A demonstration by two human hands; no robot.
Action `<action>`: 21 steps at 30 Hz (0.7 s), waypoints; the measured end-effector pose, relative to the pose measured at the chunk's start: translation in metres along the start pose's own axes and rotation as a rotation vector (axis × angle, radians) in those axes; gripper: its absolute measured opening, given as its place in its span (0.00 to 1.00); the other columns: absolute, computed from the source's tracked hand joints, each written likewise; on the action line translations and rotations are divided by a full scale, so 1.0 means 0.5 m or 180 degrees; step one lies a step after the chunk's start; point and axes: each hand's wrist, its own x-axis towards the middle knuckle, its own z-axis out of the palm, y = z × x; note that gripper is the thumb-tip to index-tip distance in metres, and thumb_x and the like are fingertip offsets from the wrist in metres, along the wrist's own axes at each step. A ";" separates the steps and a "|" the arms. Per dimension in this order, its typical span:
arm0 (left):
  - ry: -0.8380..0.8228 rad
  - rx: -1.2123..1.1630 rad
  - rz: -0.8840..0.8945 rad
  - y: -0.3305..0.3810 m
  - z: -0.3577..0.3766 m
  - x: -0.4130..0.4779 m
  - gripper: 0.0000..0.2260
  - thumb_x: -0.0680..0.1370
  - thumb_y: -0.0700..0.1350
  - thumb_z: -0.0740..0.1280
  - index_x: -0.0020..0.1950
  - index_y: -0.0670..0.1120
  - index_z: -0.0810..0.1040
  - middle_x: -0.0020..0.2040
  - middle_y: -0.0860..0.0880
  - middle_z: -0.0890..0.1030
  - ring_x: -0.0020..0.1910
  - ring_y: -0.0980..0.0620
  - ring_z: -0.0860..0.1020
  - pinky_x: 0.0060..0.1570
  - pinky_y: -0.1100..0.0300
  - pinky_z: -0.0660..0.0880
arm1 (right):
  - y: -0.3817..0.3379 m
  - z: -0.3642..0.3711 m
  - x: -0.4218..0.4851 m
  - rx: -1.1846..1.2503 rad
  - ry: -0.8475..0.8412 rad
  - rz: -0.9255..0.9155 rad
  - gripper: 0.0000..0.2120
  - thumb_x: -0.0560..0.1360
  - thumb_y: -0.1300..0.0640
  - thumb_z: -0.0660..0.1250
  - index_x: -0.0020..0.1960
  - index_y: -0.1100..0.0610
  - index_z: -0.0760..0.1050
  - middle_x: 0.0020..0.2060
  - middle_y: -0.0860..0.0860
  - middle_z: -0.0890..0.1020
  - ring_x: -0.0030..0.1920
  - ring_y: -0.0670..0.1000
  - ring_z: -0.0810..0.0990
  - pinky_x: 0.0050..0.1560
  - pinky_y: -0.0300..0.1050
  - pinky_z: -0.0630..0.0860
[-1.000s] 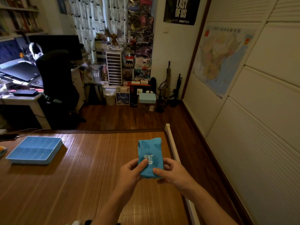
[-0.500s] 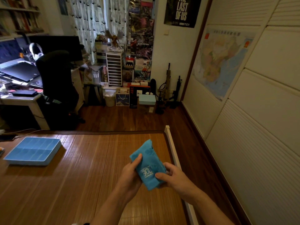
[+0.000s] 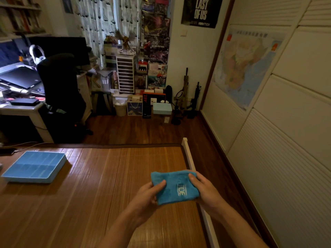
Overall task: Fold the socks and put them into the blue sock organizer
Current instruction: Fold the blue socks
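A folded teal sock with pale lettering lies sideways between both hands, held above the bamboo mat. My left hand grips its left end, thumb on top. My right hand grips its right end, thumb over the upper edge. The blue sock organizer sits on the mat at the far left, well away from the hands; its compartments show nothing inside from here.
The mat ends at a white rail on the right, with wooden floor beyond and a white panelled wall. A black chair and a desk stand behind the organizer. Boxes and clutter line the far wall.
The sock has been turned from upright to lying sideways, and the hands now hold it at its two ends. The view has shifted slightly.
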 end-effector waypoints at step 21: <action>-0.0528 0.0283 -0.0096 0.000 -0.040 0.012 0.29 0.81 0.65 0.60 0.69 0.44 0.79 0.60 0.42 0.82 0.55 0.44 0.82 0.51 0.51 0.80 | -0.016 0.035 0.025 -0.0399 0.0099 -0.0264 0.20 0.72 0.49 0.73 0.63 0.52 0.80 0.55 0.54 0.85 0.54 0.56 0.86 0.56 0.53 0.82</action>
